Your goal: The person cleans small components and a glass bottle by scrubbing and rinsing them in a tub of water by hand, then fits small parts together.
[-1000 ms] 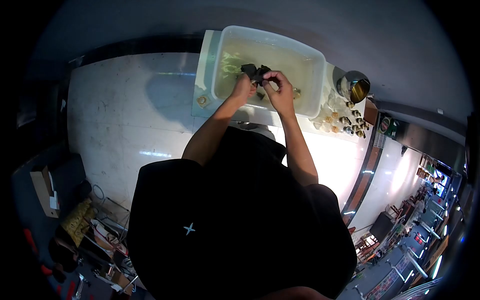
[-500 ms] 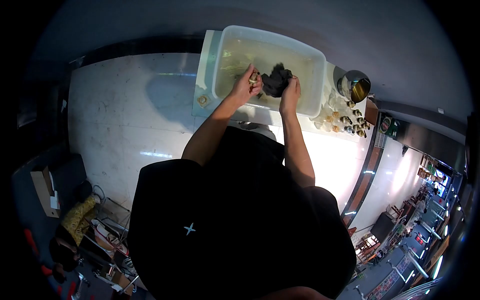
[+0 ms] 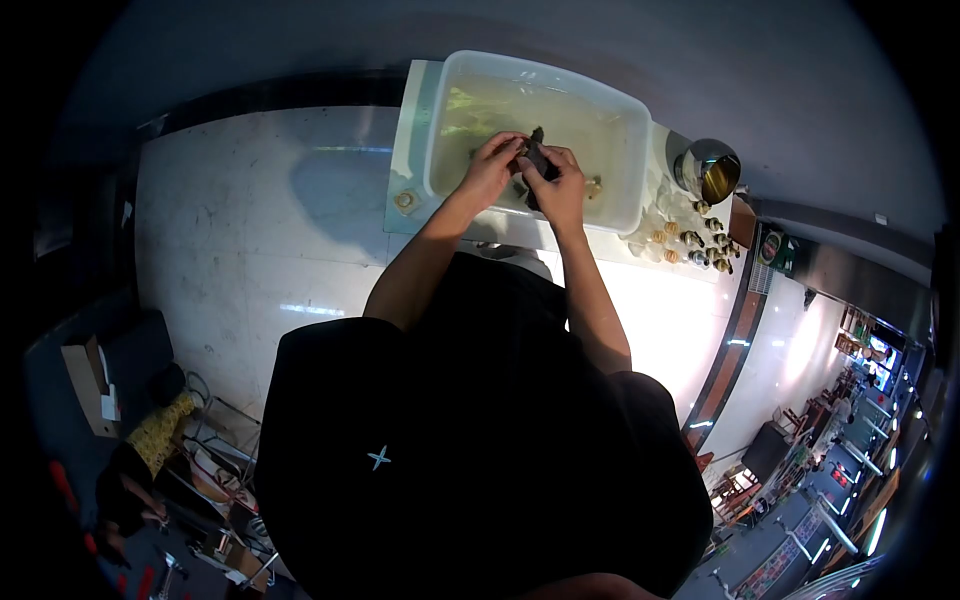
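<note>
Both hands meet above a translucent white plastic tub [image 3: 645,150] of cloudy water. My right hand [image 3: 562,192] is closed on a dark cloth [image 3: 537,158], its thumb pressing toward the other hand. My left hand [image 3: 487,174] has its fingers bent around a small brass-toned piece, now largely hidden by fingers and cloth; its exact kind does not show. The cloth lies against the fingers of my left hand. Just right of my right hand, a small pale-gold thing [image 3: 593,187] shows in the tub.
Right of the tub, several small brass-and-clear pieces [image 3: 692,240] stand on the pale tabletop near a shiny metal pot [image 3: 708,172]. A small ring-shaped piece [image 3: 405,201] lies at the left corner. A seated person [image 3: 130,490] is at lower left, beside a folding metal frame [image 3: 215,470].
My right hand has moved left, bringing the cloth onto the piece in my left hand. The pale-gold thing in the tub has come into view.
</note>
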Tool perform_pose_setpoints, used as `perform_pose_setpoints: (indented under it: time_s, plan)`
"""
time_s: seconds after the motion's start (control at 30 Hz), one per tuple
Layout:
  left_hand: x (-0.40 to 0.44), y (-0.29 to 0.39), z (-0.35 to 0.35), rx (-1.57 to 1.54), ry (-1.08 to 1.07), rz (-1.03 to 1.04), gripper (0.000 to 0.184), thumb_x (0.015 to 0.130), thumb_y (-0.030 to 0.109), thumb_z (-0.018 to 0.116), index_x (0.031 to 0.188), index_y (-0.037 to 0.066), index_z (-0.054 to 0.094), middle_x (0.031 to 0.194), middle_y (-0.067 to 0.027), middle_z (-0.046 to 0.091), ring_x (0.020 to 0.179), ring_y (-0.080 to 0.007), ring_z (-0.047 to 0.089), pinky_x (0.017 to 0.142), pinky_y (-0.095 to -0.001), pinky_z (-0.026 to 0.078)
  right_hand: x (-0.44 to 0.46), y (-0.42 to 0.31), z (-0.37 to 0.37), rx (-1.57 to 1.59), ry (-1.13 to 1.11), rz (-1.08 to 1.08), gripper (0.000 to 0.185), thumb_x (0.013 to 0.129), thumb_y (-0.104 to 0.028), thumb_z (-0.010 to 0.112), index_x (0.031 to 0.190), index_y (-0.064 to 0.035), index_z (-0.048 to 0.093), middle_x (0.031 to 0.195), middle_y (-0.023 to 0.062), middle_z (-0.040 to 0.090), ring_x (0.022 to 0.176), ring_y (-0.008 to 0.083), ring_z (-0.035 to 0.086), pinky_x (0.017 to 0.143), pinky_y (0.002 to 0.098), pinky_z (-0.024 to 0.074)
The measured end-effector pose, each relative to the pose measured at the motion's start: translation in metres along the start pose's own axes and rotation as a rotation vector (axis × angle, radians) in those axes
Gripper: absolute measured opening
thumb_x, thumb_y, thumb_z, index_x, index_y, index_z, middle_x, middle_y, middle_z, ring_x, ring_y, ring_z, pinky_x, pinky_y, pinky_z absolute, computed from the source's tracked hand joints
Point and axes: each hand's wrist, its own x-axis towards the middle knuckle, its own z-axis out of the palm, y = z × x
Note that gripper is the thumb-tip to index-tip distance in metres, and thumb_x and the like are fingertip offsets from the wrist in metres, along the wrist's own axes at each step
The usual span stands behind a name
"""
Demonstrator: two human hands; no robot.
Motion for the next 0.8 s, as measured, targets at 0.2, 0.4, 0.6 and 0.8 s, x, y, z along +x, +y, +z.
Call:
perform_pose_setpoints:
  time_s: [0.2,0.4,0.6,0.8]
  plan:
    - [0.001,0.001,-0.005,-0.086,0.049,-0.028,0.019,0.101,0.011,0.056,0.117,0.001,0.061,0.110,-0.0074,0.065,0.103,-0.0166,0.064,0.090,-0.0328,0.053,0.005,0.010,0.006,0.182,-0.005,0.123,0.033,0.081,-0.018,0.076,0.109,-0.0007,0.073,0.101,0.0127,0.069,0.090,0.0221,0.067,0.082,0.0310,0.0518]
    - [0.001,0.000,-0.008,-0.092,0.073,-0.051,0.016,0.098,0.012,0.062,0.111,0.002,0.064,0.106,-0.0082,0.067,0.098,-0.0170,0.067,0.087,-0.0320,0.056,0.011,0.020,0.009,0.118,-0.105,0.136,0.033,0.082,-0.012,0.068,0.114,-0.0042,0.073,0.097,0.0126,0.071,0.085,0.0183,0.067,0.080,0.0298,0.0525]
    - [-0.003,0.012,0.000,-0.148,0.066,-0.105,0.018,0.096,0.010,0.065,0.111,0.001,0.064,0.107,-0.0097,0.068,0.095,-0.0171,0.068,0.082,-0.0312,0.057,0.006,-0.001,0.011,0.000,0.033,0.042,0.031,0.083,-0.013,0.066,0.111,-0.0044,0.074,0.094,0.0159,0.070,0.084,0.0237,0.069,0.079,0.0320,0.0525]
    - [-0.011,0.016,0.015,0.057,0.049,-0.080,0.027,0.092,0.009,0.069,0.116,-0.001,0.064,0.108,-0.0085,0.068,0.097,-0.0173,0.068,0.082,-0.0293,0.056,0.005,0.006,0.014,-0.017,0.130,0.051,0.026,0.085,-0.012,0.062,0.107,-0.0036,0.074,0.090,0.0185,0.068,0.081,0.0307,0.068,0.076,0.0364,0.0527]
